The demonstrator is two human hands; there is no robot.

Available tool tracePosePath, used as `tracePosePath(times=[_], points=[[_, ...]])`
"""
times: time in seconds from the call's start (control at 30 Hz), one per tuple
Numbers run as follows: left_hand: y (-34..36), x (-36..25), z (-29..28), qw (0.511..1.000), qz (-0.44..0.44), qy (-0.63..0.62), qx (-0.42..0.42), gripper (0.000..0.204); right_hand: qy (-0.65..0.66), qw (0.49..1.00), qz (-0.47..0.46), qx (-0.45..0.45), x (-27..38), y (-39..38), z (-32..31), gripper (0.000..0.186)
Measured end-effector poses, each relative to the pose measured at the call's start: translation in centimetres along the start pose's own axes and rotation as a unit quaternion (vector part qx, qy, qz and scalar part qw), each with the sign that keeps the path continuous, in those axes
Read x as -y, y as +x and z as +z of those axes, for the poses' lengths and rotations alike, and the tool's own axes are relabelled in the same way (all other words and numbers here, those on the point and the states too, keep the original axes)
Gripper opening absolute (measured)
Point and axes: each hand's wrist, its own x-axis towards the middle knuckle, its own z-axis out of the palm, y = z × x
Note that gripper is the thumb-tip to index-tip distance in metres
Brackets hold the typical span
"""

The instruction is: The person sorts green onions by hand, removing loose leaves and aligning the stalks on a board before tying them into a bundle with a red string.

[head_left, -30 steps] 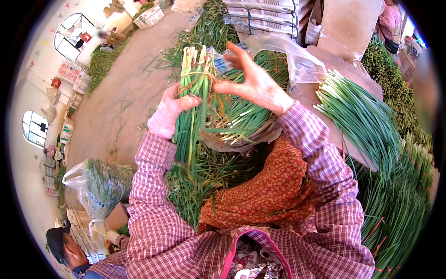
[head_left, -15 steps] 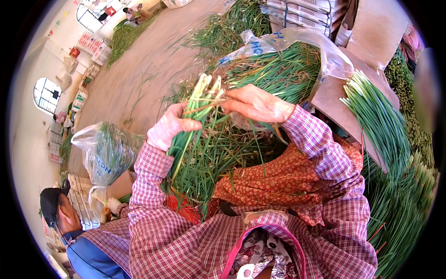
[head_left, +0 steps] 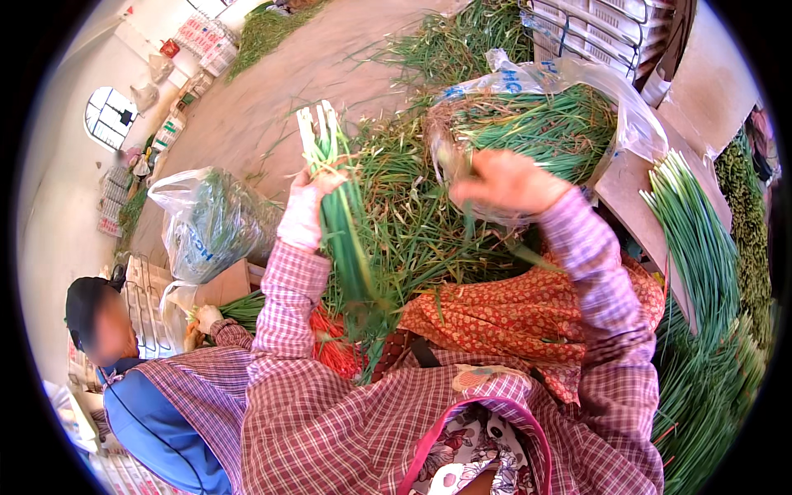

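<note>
My left hand (head_left: 315, 183) is closed around a small bunch of scallions (head_left: 346, 227), their white ends pointing up and away and their green leaves hanging toward my lap. My right hand (head_left: 513, 183), apart from the bunch, is blurred by motion in front of a clear plastic bag (head_left: 643, 124) full of green stalks (head_left: 528, 128). A few blurred leaf strands show by that hand; whether its fingers hold them I cannot tell. Below and between both hands spreads a heap of loose leaves and trimmings (head_left: 412, 223).
At the right, cleaned scallions (head_left: 693, 239) lie on a board (head_left: 631, 194), with more green stalks (head_left: 701, 421) below. Red ties (head_left: 334, 342) lie by my lap. A filled plastic bag (head_left: 210, 231) stands at the left, near a co-worker in a dark cap (head_left: 87, 318). Stacked crates (head_left: 594, 33) rise behind.
My right hand has moved away from the bunch to the right. My left hand still holds the scallions, now more upright. The view has shifted, so the surroundings sit differently.
</note>
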Motion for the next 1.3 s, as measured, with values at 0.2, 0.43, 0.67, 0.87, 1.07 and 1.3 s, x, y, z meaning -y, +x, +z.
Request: tracePosePath(times=[0.2, 0.43, 0.67, 0.87, 1.07, 1.3], points=[[0.0, 0.8, 4.8, 0.992, 0.082, -0.096, 0.012, 0.043, 0.252, 0.93, -0.143, -0.226, 5.1, 1.6, 7.1, 0.098], [0.0, 0.0, 5.8, 0.962, 0.126, -0.164, 0.18, 0.056, 0.681, 0.721, -0.024, -0.129, 6.8, 0.3, 11.6, 0.048], [-0.6, 5.1, 1.3, 0.997, -0.047, 0.057, -0.012, 0.062, 0.707, 0.684, -0.087, -0.159, 3.5, 2.0, 13.8, 0.051], [-2.3, 4.4, -2.3, 0.671, 0.185, 0.716, -0.053, 0.031, 0.725, 0.655, -0.043, -0.21, 4.0, 1.8, 14.1, 0.042], [-2.9, 2.0, 0.8, 0.979, 0.056, -0.014, 0.197, 0.079, 0.765, 0.604, -0.084, -0.208, 6.6, 1.8, 13.2, 0.032], [-2.2, 1.9, 7.4, 0.977, 0.012, -0.112, 0.183, 0.065, 0.558, 0.808, -0.156, -0.109, 6.9, 1.2, 13.0, 0.049]])
